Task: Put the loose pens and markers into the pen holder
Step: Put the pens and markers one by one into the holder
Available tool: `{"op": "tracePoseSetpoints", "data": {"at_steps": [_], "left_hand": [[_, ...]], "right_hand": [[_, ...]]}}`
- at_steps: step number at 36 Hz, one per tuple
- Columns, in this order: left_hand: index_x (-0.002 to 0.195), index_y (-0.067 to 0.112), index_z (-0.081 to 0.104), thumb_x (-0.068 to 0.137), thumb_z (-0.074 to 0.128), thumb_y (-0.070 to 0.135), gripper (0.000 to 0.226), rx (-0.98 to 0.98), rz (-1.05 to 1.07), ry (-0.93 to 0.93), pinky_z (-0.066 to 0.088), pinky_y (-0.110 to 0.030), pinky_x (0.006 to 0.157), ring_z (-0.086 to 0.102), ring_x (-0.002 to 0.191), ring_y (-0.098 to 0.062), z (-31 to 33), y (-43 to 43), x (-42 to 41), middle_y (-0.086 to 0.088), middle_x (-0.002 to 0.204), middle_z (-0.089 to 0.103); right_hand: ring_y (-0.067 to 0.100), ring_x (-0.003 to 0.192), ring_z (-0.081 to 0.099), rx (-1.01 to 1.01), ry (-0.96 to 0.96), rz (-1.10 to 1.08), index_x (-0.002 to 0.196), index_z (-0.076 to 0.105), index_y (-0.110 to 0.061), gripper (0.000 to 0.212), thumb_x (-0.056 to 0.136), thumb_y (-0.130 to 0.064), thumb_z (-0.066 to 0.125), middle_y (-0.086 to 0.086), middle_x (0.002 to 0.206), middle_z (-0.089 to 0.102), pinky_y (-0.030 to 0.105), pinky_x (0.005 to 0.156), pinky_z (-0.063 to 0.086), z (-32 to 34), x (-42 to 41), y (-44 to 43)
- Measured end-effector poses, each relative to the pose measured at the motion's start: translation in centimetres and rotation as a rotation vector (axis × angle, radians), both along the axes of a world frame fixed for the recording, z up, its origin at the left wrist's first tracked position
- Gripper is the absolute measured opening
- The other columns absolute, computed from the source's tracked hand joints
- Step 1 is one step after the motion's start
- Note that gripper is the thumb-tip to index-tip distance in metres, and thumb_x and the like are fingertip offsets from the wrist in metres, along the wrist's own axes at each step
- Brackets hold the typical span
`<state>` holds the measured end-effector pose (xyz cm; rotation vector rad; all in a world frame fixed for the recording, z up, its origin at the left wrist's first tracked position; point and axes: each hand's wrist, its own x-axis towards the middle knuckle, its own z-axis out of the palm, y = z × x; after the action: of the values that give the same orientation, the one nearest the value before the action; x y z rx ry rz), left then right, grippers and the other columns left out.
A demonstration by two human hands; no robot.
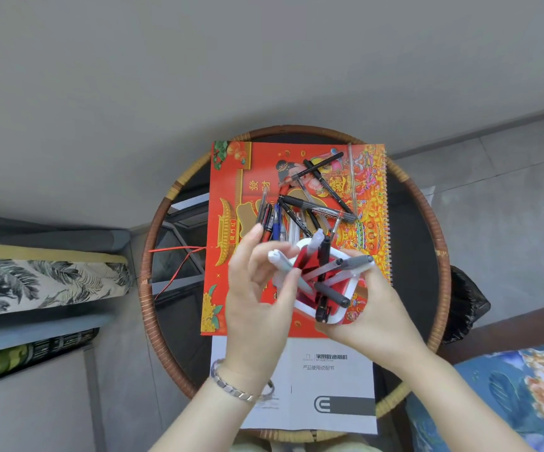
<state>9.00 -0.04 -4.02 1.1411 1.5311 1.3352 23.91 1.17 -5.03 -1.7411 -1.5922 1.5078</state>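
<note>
A white pen holder (340,316) with a red inside is lifted above the red calendar, and my right hand (370,316) grips it from below and the right. Several pens and markers (331,293) stick out of it at angles. My left hand (257,288) pinches a white-capped pen (282,261) over the holder's left rim. More loose pens and markers (300,213) lie in a heap on the calendar just beyond the holder, with two black pens (324,181) crossed farther back.
The red spiral-bound calendar (231,190) covers a round dark table with a woven rim (153,256). A white manual (332,386) lies at the near edge. Red string (179,265) trails off the calendar's left. Cushioned seats flank the table.
</note>
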Motion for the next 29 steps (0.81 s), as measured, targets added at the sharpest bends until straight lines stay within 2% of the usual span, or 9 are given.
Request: {"op": "tracePoseSetpoints", "data": {"at_steps": [2, 5, 8, 12, 15, 18, 22, 25, 29], "left_hand": [[0.125, 0.025, 0.045, 0.083, 0.061, -0.006, 0.054, 0.066, -0.062, 0.187, 0.049, -0.021, 0.090, 0.062, 0.103, -0.014, -0.7, 0.2, -0.9, 0.000, 0.099, 0.064], [0.107, 0.005, 0.062, 0.086, 0.056, 0.003, 0.022, 0.119, -0.134, 0.421, 0.045, -0.015, 0.091, 0.058, 0.098, -0.009, -1.3, 0.4, -1.3, 0.000, 0.097, 0.061], [0.107, 0.004, 0.065, 0.091, 0.050, 0.013, 0.024, 0.103, -0.216, 0.414, 0.042, -0.017, 0.100, 0.054, 0.113, -0.006, -1.5, 0.2, -0.8, 0.002, 0.114, 0.060], [0.124, 0.019, 0.054, 0.097, 0.035, 0.032, 0.036, 0.041, -0.215, 0.239, 0.036, -0.018, 0.105, 0.047, 0.126, -0.003, -1.3, 0.1, -0.9, 0.016, 0.127, 0.054], [0.111, 0.029, 0.057, 0.094, 0.045, 0.019, 0.023, -0.118, 0.006, 0.166, 0.041, -0.010, 0.093, 0.053, 0.110, 0.006, -2.0, 1.6, -1.5, 0.020, 0.114, 0.057], [0.108, 0.028, 0.054, 0.090, 0.055, 0.016, 0.022, -0.406, 0.081, 0.225, 0.044, -0.022, 0.094, 0.053, 0.106, -0.001, -5.0, 4.1, -2.5, 0.012, 0.109, 0.055], [0.124, 0.014, 0.048, 0.085, 0.063, 0.023, 0.043, -0.644, 0.002, 0.378, 0.045, -0.033, 0.095, 0.053, 0.114, -0.019, -9.6, 6.5, -3.4, -0.003, 0.127, 0.052], [0.119, 0.010, 0.052, 0.083, 0.066, 0.023, 0.040, -0.726, -0.090, 0.505, 0.049, -0.044, 0.091, 0.056, 0.109, -0.027, -11.8, 7.3, -3.7, -0.009, 0.120, 0.056], [0.114, 0.009, 0.054, 0.084, 0.065, 0.024, 0.035, -0.765, -0.094, 0.570, 0.051, -0.047, 0.084, 0.058, 0.100, -0.031, -12.8, 7.7, -3.9, -0.012, 0.109, 0.060]], "right_hand": [[-0.011, 0.106, 0.049, 0.009, -0.001, -0.010, 0.105, 0.036, -0.061, 0.076, 0.058, -0.020, 0.081, -0.024, 0.112, 0.056, 0.015, 0.079, 0.043, 0.1, 0.0, 0.0], [-0.009, 0.108, 0.050, 0.025, -0.009, -0.021, 0.107, 0.036, -0.060, 0.078, 0.057, -0.020, 0.082, -0.024, 0.111, 0.057, 0.018, 0.082, 0.044, 0.3, -0.2, 0.1], [-0.004, 0.107, 0.054, 0.038, -0.015, -0.049, 0.117, 0.039, -0.050, 0.080, 0.056, -0.020, 0.083, -0.021, 0.113, 0.058, 0.020, 0.085, 0.046, 0.2, -0.3, 0.2], [-0.005, 0.108, 0.052, 0.059, -0.018, -0.068, 0.114, 0.041, -0.049, 0.080, 0.055, -0.016, 0.084, -0.022, 0.113, 0.056, 0.022, 0.087, 0.046, -0.1, 0.2, 0.7], [-0.008, 0.101, 0.055, 0.078, -0.013, -0.087, 0.096, 0.044, -0.059, 0.073, 0.054, -0.017, 0.086, -0.020, 0.107, 0.060, 0.012, 0.075, 0.045, -0.2, 0.9, 1.1], [-0.007, 0.104, 0.054, 0.106, -0.018, -0.113, 0.097, 0.046, -0.055, 0.071, 0.054, -0.014, 0.085, -0.020, 0.109, 0.059, 0.015, 0.077, 0.042, -0.4, 1.5, 1.4], [-0.001, 0.106, 0.055, 0.103, -0.028, -0.119, 0.093, 0.046, -0.055, 0.069, 0.055, -0.014, 0.087, -0.014, 0.112, 0.059, 0.012, 0.074, 0.046, -0.9, 2.2, 1.5], [0.003, 0.106, 0.057, 0.066, -0.028, -0.138, 0.101, 0.048, -0.046, 0.067, 0.054, -0.019, 0.089, -0.014, 0.113, 0.059, 0.022, 0.080, 0.049, -1.1, 2.5, 1.4], [-0.007, 0.100, 0.058, 0.056, 0.010, -0.135, 0.111, 0.049, -0.042, 0.075, 0.055, -0.012, 0.089, -0.017, 0.110, 0.060, 0.007, 0.071, 0.049, -1.1, 2.8, 1.4]]}}
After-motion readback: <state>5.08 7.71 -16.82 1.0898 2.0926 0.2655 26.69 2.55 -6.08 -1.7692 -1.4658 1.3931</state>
